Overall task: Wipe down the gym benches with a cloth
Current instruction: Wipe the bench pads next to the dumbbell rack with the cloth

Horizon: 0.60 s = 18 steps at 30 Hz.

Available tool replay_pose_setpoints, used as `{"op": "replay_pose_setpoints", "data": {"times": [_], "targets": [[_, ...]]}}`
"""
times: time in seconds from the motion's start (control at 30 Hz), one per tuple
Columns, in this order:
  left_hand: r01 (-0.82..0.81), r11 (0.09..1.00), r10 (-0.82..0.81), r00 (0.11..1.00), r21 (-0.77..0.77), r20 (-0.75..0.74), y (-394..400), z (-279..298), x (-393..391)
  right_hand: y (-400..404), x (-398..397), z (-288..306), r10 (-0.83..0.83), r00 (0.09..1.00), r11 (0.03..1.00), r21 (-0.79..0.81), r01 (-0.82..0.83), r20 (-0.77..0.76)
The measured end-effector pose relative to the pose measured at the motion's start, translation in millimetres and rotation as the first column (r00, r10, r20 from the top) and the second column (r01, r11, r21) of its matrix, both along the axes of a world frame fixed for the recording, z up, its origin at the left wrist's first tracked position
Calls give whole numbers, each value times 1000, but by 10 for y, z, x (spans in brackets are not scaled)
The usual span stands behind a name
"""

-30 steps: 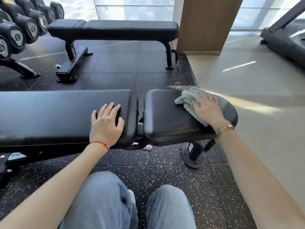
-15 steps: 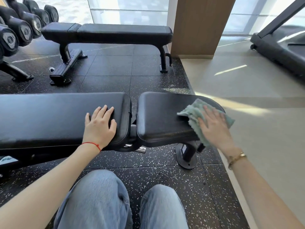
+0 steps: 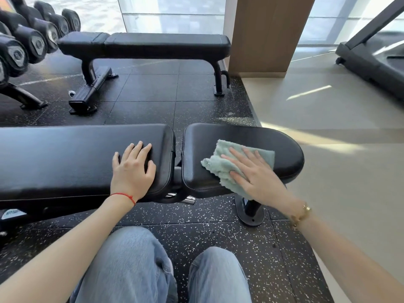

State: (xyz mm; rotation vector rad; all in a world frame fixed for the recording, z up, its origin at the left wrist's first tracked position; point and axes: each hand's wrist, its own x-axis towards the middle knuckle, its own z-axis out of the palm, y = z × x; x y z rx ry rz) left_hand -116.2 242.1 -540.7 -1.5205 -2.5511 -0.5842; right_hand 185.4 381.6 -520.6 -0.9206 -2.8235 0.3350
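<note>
Right hand (image 3: pixel 258 173), fingers straight and spread, presses the green cloth (image 3: pixel 220 165) flat at the seat pad's (image 3: pixel 240 136) near edge, bare pad beyond. Left hand (image 3: pixel 131 169), fingers straight, rests near the back pad's (image 3: pixel 65 154) end.

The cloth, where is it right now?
In the head view the green cloth lies right of centre on the near bench's short seat pad, pressed flat under the right hand, with its lower corner overhanging the pad's front edge.
</note>
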Motion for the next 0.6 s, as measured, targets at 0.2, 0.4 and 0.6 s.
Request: {"op": "replay_pose_setpoints", "data": {"times": [0.2,0.4,0.6], "targets": [[-10,1000,10,1000,0,-7,3,0,-5,870,-669,114,-293,947,956,9,294,133],[-5,1000,5,1000,21,8,-7,0,-14,84,-1224,55,76,986,994,66,-86,148],[3,1000,-3,1000,0,-1,-9,-13,-16,-125,-460,-20,45,999,997,61,-47,30]]}}
